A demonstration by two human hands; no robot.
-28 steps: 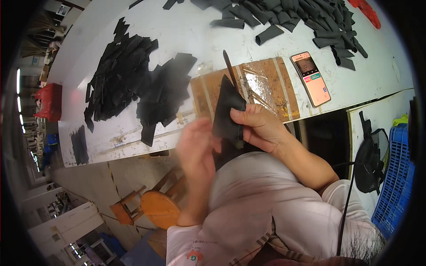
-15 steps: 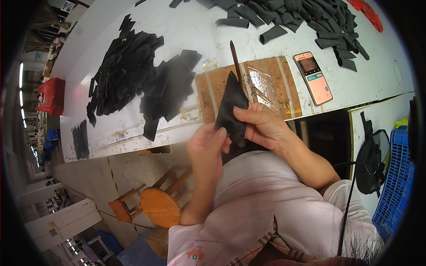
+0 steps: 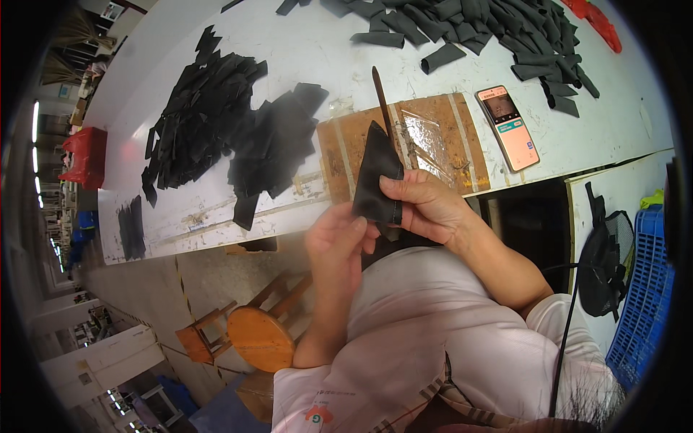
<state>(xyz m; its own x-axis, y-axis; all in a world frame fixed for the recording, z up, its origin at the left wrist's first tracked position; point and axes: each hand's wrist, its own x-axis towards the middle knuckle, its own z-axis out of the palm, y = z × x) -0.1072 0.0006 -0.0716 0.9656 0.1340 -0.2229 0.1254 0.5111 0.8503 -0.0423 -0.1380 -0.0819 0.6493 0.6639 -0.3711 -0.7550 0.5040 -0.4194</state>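
Note:
Between my two hands is a black fabric piece (image 3: 377,189), tapering to a point at its far end, with a stitched line along its right edge. My left hand (image 3: 341,232) pinches its lower left corner between thumb and fingers. On the right edge, my right hand (image 3: 429,205) grips the piece, thumb on top and fingers underneath. A thin dark brown rod (image 3: 381,97) stands up just beyond the tip, over a taped wooden board (image 3: 447,137). The rod's lower end is hidden behind the fabric.
Flat black fabric pieces (image 3: 195,119) lie heaped on the white table (image 3: 303,43) at left. Rolled dark grey tubes (image 3: 462,22) are piled at the back right. A phone (image 3: 509,130) lies right of the board. Below left is a wooden stool (image 3: 260,338); a blue crate (image 3: 639,289) stands far right.
The fabric piece has turned slightly and its lower edge now lies flatter and more level. My left thumb has slid a little lower; my right hand has hardly moved.

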